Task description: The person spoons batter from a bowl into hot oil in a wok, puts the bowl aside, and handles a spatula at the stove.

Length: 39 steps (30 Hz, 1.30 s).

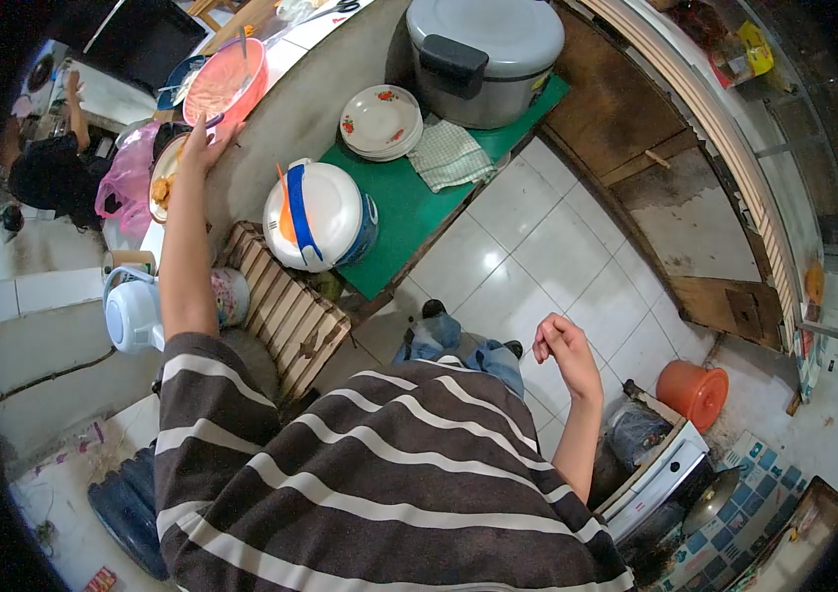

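My left hand (204, 148) reaches to the counter at the upper left, at the near edge of a pink plastic basin (254, 81). Its visible fingers are spread apart; whether they touch the basin's rim I cannot tell. Pale food and a utensil are inside the basin. Just left of my left wrist lies a plate (158, 202) with brown fried food, partly hidden by the arm. My right hand (567, 347) hangs above the tiled floor, its fingers loosely curled with nothing visible in them.
A green-topped bench (379, 227) bears a white rice container (332, 212) with an orange spatula, stacked floral plates (375, 118), a checked cloth (448, 155) and a large grey cooker (488, 59). A person in black (49, 176) is at far left. A red bucket (693, 395) stands right.
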Tool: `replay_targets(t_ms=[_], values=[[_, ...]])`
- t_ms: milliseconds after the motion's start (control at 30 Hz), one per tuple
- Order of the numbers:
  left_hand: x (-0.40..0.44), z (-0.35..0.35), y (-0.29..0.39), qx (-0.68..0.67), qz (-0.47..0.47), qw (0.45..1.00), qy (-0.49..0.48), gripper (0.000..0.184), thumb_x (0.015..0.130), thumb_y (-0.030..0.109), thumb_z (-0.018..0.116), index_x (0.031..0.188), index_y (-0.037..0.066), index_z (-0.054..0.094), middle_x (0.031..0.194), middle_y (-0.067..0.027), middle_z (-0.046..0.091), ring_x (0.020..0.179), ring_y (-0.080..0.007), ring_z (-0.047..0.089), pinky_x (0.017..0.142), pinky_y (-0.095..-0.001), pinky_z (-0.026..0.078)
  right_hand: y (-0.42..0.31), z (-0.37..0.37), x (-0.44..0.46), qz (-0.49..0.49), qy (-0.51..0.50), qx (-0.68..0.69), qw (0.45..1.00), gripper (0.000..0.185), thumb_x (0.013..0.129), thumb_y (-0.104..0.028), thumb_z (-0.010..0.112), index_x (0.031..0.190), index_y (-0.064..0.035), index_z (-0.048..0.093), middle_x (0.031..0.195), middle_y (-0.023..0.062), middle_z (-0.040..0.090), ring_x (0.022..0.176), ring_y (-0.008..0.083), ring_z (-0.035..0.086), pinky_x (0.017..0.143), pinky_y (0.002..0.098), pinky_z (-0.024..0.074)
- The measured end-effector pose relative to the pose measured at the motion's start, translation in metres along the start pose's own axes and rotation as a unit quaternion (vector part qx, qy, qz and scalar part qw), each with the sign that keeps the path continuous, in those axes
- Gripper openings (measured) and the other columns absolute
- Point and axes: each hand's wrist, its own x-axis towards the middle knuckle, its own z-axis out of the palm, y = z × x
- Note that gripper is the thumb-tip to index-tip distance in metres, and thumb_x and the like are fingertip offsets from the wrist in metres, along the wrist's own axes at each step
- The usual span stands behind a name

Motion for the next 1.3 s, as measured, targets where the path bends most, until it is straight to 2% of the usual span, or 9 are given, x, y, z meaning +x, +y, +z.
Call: replay_targets(t_ms=[167,267,467,533,633,733,900,1067,1300], values=[[-0.098,-0.002,0.002,0.229,0.026,0.973,-0.027,0.031,0.091,0.032,0.055,0.102,0.004,0.049,0.093,-0.0112,0.058,0.067,-0.013,0.057,0.05,-0.0183,0.047,0.002,-0.002,0.0,0.014,0.0,0.002,1.0,0.028,0.096,-0.025,0.048,0.076,-0.0051,0.05,0.06,-0.0014,0.045,0.057,0.0086,0.044,0.055,0.0234,0.0369],[-0.199,0.039,-0.032,0.249,0.128,0.949,-0.146,0.025,0.091,0.034,0.055,0.09,0.009,0.051,0.073,0.0025,0.053,0.052,-0.0021,0.042,0.042,-0.0157,0.029,0.0,0.003,0.003,0.013,0.0,-0.016,1.0,0.029,0.095,-0.025,0.05,0.074,-0.0056,0.049,0.06,-0.0011,0.046,0.056,0.0082,0.043,0.055,0.0229,0.0355],[-0.342,0.111,-0.144,0.282,0.02,0.928,-0.245,0.03,0.094,0.034,0.05,0.074,0.011,0.053,0.062,0.0051,0.044,0.054,-0.0035,0.039,0.048,-0.0202,0.027,-0.02,0.02,-0.002,-0.051,0.048,-0.068,0.995,0.034,0.094,-0.026,0.051,0.068,-0.0043,0.05,0.061,-0.0008,0.051,0.057,0.0074,0.045,0.054,0.0236,0.0376],[-0.363,0.12,-0.196,0.232,0.011,0.889,-0.395,0.039,0.098,0.039,0.041,0.081,0.008,0.058,0.068,0.003,0.048,0.063,-0.0063,0.044,0.057,-0.0202,0.037,-0.02,0.023,-0.017,-0.085,0.106,-0.113,0.984,0.027,0.093,-0.024,0.052,0.076,-0.0034,0.055,0.07,0.0026,0.057,0.065,0.0118,0.052,0.062,0.0261,0.042],[-0.443,0.176,-0.238,0.008,-0.185,0.892,-0.412,0.049,0.098,0.045,0.034,0.125,0.006,0.044,0.127,-0.014,0.048,0.118,-0.0231,0.045,0.1,-0.0353,0.034,-0.035,0.042,-0.056,-0.286,0.191,-0.229,0.91,0.033,0.088,-0.023,0.055,0.117,-0.0087,0.054,0.117,0.0148,0.056,0.11,0.0266,0.052,0.096,0.0368,0.0381],[-0.498,0.207,-0.282,-0.135,-0.401,0.776,-0.468,0.069,0.094,0.053,0.031,0.143,0.005,0.021,0.147,-0.0171,0.025,0.135,-0.0303,0.027,0.109,-0.0405,0.024,-0.017,0.028,-0.094,-0.365,0.16,-0.422,0.815,0.051,0.087,-0.031,0.055,0.134,-0.0172,0.041,0.141,0.0112,0.035,0.132,0.0311,0.031,0.106,0.0514,0.0224],[-0.583,0.241,-0.344,0.054,-0.379,0.698,-0.605,0.077,0.091,0.063,0.026,0.143,0.006,0.022,0.146,-0.0159,0.028,0.129,-0.0258,0.035,0.104,-0.0382,0.031,0.058,-0.07,-0.203,-0.201,0.376,-0.53,0.733,0.055,0.087,-0.034,0.056,0.138,-0.0233,0.037,0.146,0.0114,0.027,0.132,0.034,0.03,0.105,0.0573,0.0196],[-0.683,0.271,-0.451,0.264,-0.16,0.676,-0.669,0.046,0.097,0.045,0.033,0.108,0.005,0.052,0.118,-0.0119,0.054,0.102,-0.0211,0.053,0.093,-0.0341,0.04,0.193,-0.167,-0.355,-0.116,0.523,-0.293,0.792,0.034,0.089,-0.021,0.055,0.122,-0.0125,0.051,0.136,0.0135,0.036,0.122,0.0353,0.041,0.101,0.0426,0.0339],[-0.803,0.302,-0.543,0.298,-0.187,0.612,-0.708,0.026,0.096,0.031,0.047,0.08,0.01,0.045,0.078,-0.0008,0.046,0.07,-0.0115,0.044,0.067,-0.0268,0.037,0.291,-0.179,-0.511,-0.077,0.653,-0.078,0.749,0.02,0.09,-0.014,0.053,0.107,-0.0043,0.058,0.113,0.0159,0.05,0.099,0.0281,0.056,0.083,0.0335,0.0459]])
